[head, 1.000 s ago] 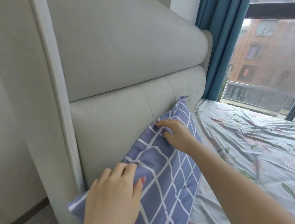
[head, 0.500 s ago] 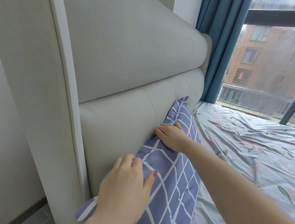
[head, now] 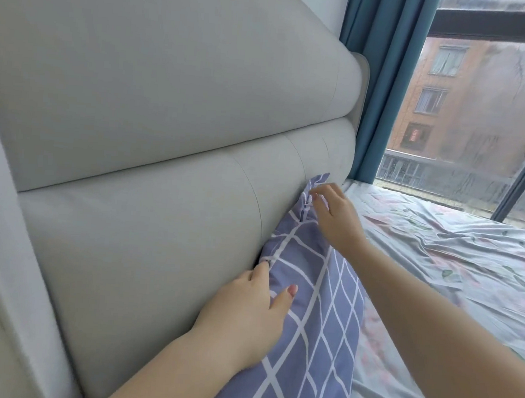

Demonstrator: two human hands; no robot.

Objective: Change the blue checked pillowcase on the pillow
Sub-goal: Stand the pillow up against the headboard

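Observation:
The pillow in its blue checked pillowcase stands on edge against the grey padded headboard. My left hand grips the pillow's upper edge near its middle, fingers tucked between pillow and headboard, thumb on the front face. Further along, my right hand pinches the bunched fabric at the far top corner. The pillow's lower end runs out of view at the bottom.
A floral bed sheet lies rumpled over the mattress on the right. Teal curtains hang past the headboard's far end, beside a large window. The headboard's side frame stands at the left.
Both hands slid along the pillow's top edge toward the window. The right hand went from lying flat on the pillow to pinching its far corner; the left hand's fingers tucked behind the edge.

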